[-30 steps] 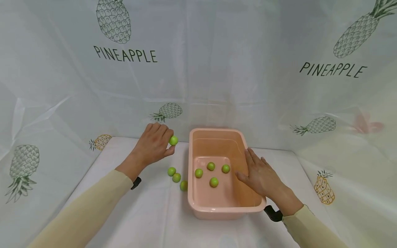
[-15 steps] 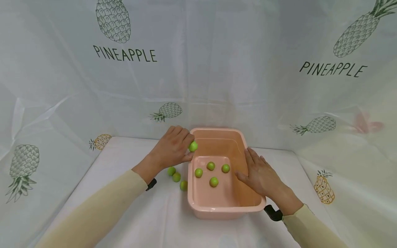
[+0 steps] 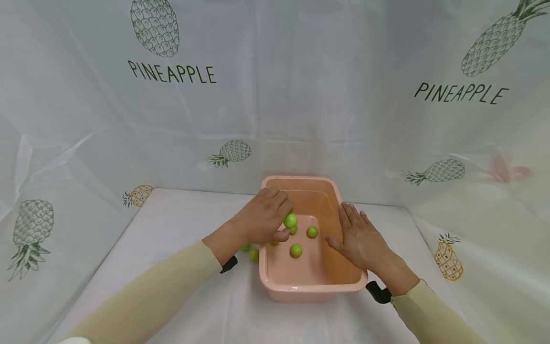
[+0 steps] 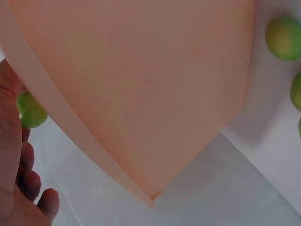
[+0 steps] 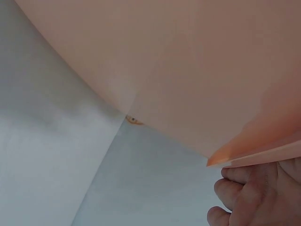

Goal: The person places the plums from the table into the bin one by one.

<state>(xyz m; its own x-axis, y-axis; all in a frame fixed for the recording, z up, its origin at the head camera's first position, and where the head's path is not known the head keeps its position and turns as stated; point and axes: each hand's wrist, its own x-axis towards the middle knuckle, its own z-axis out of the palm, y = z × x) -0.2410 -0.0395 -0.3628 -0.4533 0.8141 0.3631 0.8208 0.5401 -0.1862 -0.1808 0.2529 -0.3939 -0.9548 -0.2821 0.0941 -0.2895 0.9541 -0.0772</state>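
Note:
My left hand pinches a green lime between thumb and fingers, over the left part of a pink plastic basin. Inside the basin several limes lie on the bottom, some partly covered by the left hand. In the left wrist view the held lime shows beyond the basin's rim. My right hand rests on the basin's right rim, fingers extended along it and thumb toward the inside. More limes lie on the table left of the basin, partly hidden behind the left wrist.
The table has a white cover. Behind and beside it hangs a pale curtain printed with pineapples, close to the basin's far end. A black strap is on the right wrist.
My left hand has carried the lime rightward from beside the basin, across its left rim, to over the inside. The right hand and the basin stay in place.

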